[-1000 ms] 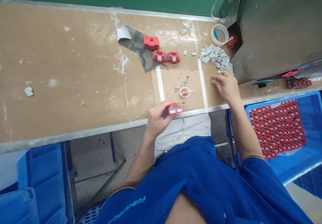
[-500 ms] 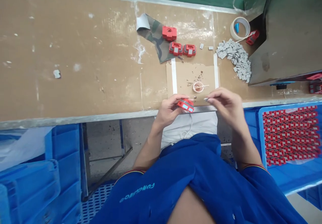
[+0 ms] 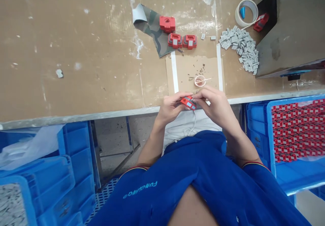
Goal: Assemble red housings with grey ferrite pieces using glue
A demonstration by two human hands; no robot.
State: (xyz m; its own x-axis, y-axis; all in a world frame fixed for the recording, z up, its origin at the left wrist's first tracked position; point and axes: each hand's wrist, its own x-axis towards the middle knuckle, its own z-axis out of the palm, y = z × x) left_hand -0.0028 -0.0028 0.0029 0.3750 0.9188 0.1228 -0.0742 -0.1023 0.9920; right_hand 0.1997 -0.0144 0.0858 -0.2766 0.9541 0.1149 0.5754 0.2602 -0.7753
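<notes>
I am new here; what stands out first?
The left hand and right hand meet at the front edge of the tan bench around a small red plastic block. At lower right, a blue crate holds rows of red-and-white parts; a heap of small grey pieces lies back right.

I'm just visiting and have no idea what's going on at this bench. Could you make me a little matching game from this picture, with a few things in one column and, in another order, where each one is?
Things
1. Red plastic part
2. Small cup
3. Grey pieces
4. Rows of red parts

Places
A. Inside the blue crate
B. Held in the left hand
C. On the cardboard sheet between two white strips
D. In a loose heap on the bench

Right pairs
1-B, 2-C, 3-D, 4-A
</notes>
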